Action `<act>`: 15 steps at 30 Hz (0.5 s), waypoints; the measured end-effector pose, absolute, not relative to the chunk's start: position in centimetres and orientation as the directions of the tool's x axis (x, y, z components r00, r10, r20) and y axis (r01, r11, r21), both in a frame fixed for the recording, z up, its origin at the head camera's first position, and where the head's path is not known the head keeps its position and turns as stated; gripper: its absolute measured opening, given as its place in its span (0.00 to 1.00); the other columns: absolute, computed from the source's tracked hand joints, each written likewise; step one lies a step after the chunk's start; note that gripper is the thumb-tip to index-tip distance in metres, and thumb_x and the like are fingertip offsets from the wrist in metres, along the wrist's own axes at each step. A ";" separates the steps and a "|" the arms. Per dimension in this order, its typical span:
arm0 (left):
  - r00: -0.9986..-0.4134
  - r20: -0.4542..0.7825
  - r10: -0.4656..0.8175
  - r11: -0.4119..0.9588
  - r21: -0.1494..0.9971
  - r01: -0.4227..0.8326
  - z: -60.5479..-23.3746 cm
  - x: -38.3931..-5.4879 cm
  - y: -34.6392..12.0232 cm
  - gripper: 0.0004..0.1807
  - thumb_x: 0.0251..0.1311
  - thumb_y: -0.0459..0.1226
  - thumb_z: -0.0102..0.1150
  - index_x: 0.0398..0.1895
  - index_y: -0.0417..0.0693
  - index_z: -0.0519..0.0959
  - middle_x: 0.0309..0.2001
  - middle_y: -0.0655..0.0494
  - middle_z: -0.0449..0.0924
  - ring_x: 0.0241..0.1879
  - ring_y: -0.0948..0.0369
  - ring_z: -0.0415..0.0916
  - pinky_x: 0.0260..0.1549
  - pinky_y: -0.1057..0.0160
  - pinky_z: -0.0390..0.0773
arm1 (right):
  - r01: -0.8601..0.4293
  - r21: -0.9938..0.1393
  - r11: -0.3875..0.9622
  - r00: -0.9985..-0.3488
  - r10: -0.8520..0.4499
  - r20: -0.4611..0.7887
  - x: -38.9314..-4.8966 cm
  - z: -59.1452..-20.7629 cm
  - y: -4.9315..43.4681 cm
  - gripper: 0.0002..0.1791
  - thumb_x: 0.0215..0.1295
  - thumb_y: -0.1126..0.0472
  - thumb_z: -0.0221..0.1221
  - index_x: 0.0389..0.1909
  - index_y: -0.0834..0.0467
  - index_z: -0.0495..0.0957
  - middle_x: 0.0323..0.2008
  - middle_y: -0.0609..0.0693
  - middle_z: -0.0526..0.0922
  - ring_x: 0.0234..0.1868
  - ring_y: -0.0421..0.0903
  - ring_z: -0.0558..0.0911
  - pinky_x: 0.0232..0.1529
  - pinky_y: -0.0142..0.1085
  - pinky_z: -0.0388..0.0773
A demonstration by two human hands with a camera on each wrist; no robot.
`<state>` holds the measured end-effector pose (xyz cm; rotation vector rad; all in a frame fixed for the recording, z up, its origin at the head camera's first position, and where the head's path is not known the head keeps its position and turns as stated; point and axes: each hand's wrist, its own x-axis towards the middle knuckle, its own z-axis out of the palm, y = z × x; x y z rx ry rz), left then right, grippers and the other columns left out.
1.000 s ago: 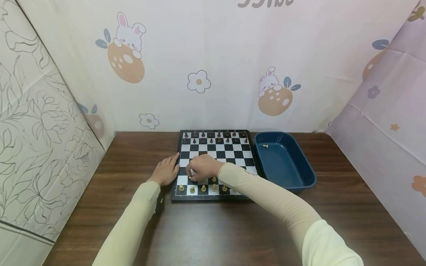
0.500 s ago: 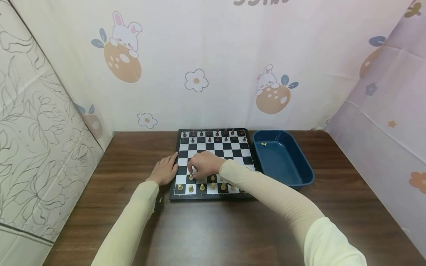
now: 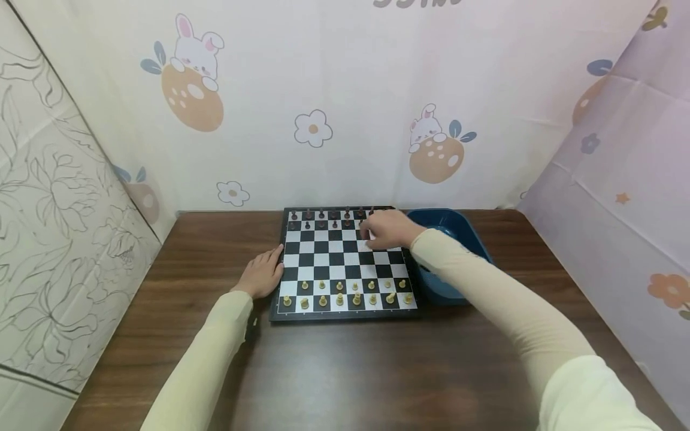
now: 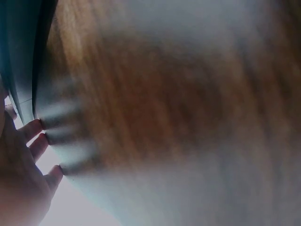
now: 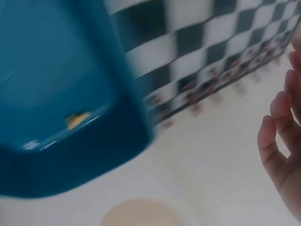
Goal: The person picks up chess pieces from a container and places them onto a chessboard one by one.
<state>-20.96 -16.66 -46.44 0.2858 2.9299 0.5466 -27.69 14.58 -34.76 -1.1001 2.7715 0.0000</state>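
A magnetic-looking black-and-white chessboard (image 3: 329,260) lies on the table. Pale yellow chess pieces (image 3: 339,299) fill its two near rows, and dark reddish pieces (image 3: 334,225) stand in the two far rows, partly hidden by my right hand. My left hand (image 3: 260,274) rests at the board's left edge, its fingers spread in the left wrist view. Over the board's far right part hovers my right hand (image 3: 389,230), fingers loosely bent, with nothing seen in them. Beside it is a blue bin (image 3: 444,293); one yellow piece (image 5: 77,120) lies inside.
The brown wooden table (image 3: 345,371) extends in front of the board and to both sides. Behind it hangs a white printed cloth (image 3: 356,90), close to the board's far edge. A small pale object (image 3: 255,321) is near the left sleeve.
My right hand has left a yellow piece in the second near row and swung up and right toward the bin. My left hand stays at the board's edge; the view has shifted slightly.
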 end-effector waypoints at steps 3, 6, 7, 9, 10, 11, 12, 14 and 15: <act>-0.970 -0.117 0.214 0.917 0.366 0.158 -46.4 -21.0 -16.6 0.32 0.73 0.43 0.33 0.75 0.41 0.46 0.71 0.37 0.53 0.69 0.41 0.50 0.66 0.41 0.50 | -0.613 -0.043 0.789 -0.777 -0.612 -0.151 -28.5 -34.7 17.6 0.05 0.55 0.58 0.65 0.33 0.53 0.84 0.26 0.44 0.80 0.25 0.42 0.75 0.27 0.35 0.74; -0.970 -0.116 0.211 0.917 0.366 0.156 -46.1 -21.1 -16.7 0.32 0.73 0.43 0.33 0.75 0.40 0.46 0.71 0.36 0.53 0.69 0.41 0.50 0.66 0.41 0.50 | -0.551 -0.038 0.833 -0.821 -0.550 -0.153 -29.5 -35.0 20.3 0.03 0.55 0.60 0.64 0.31 0.53 0.84 0.26 0.44 0.79 0.25 0.43 0.74 0.28 0.37 0.74; -0.971 -0.113 0.212 0.916 0.368 0.157 -46.1 -21.1 -16.7 0.31 0.73 0.43 0.33 0.75 0.40 0.47 0.71 0.36 0.53 0.69 0.40 0.50 0.66 0.41 0.50 | -0.534 -0.032 0.845 -0.833 -0.532 -0.149 -29.8 -35.2 21.1 0.03 0.54 0.60 0.64 0.31 0.53 0.84 0.26 0.45 0.79 0.26 0.43 0.74 0.29 0.37 0.74; -0.971 -0.104 0.215 0.916 0.367 0.163 -46.0 -21.1 -16.7 0.31 0.73 0.43 0.33 0.75 0.40 0.47 0.71 0.36 0.53 0.69 0.40 0.50 0.65 0.41 0.50 | -0.503 -0.021 0.864 -0.853 -0.500 -0.147 -30.2 -35.6 22.7 0.03 0.54 0.61 0.63 0.30 0.54 0.84 0.27 0.45 0.80 0.26 0.44 0.74 0.29 0.38 0.75; -0.971 -0.101 0.215 0.915 0.367 0.164 -46.0 -21.1 -16.7 0.31 0.73 0.43 0.33 0.75 0.40 0.47 0.71 0.36 0.53 0.69 0.40 0.50 0.65 0.41 0.50 | -0.487 -0.013 0.873 -0.863 -0.483 -0.149 -30.4 -35.9 23.4 0.04 0.54 0.62 0.63 0.31 0.55 0.84 0.27 0.46 0.80 0.26 0.44 0.74 0.29 0.39 0.75; -0.972 -0.101 0.214 0.915 0.368 0.163 -46.1 -21.1 -16.6 0.31 0.73 0.43 0.33 0.75 0.40 0.47 0.71 0.36 0.53 0.69 0.40 0.50 0.65 0.41 0.50 | -0.469 -0.010 0.883 -0.872 -0.465 -0.156 -30.5 -36.2 24.0 0.05 0.54 0.62 0.62 0.31 0.55 0.84 0.28 0.47 0.81 0.26 0.44 0.75 0.29 0.40 0.75; -0.972 -0.102 0.213 0.916 0.368 0.162 -46.1 -21.0 -16.6 0.31 0.73 0.43 0.33 0.75 0.40 0.47 0.71 0.36 0.53 0.69 0.40 0.50 0.65 0.41 0.50 | -0.453 -0.005 0.891 -0.879 -0.448 -0.160 -30.6 -36.6 24.6 0.05 0.55 0.62 0.62 0.32 0.56 0.84 0.29 0.48 0.81 0.26 0.45 0.75 0.29 0.41 0.76; -0.971 -0.106 0.213 0.917 0.365 0.161 -46.3 -20.9 -16.5 0.31 0.73 0.43 0.33 0.75 0.41 0.47 0.71 0.37 0.53 0.69 0.41 0.50 0.65 0.41 0.50 | -0.416 -0.001 0.909 -0.895 -0.410 -0.175 -30.6 -37.2 25.7 0.08 0.55 0.61 0.61 0.35 0.57 0.84 0.30 0.50 0.82 0.26 0.46 0.75 0.30 0.43 0.77; -0.971 -0.110 0.214 0.916 0.366 0.161 -46.3 -20.8 -16.4 0.31 0.73 0.43 0.34 0.75 0.41 0.47 0.71 0.37 0.53 0.69 0.41 0.51 0.65 0.41 0.50 | -0.403 0.000 0.915 -0.900 -0.396 -0.183 -30.6 -37.6 26.3 0.09 0.56 0.61 0.61 0.37 0.58 0.84 0.32 0.51 0.82 0.26 0.46 0.75 0.30 0.44 0.77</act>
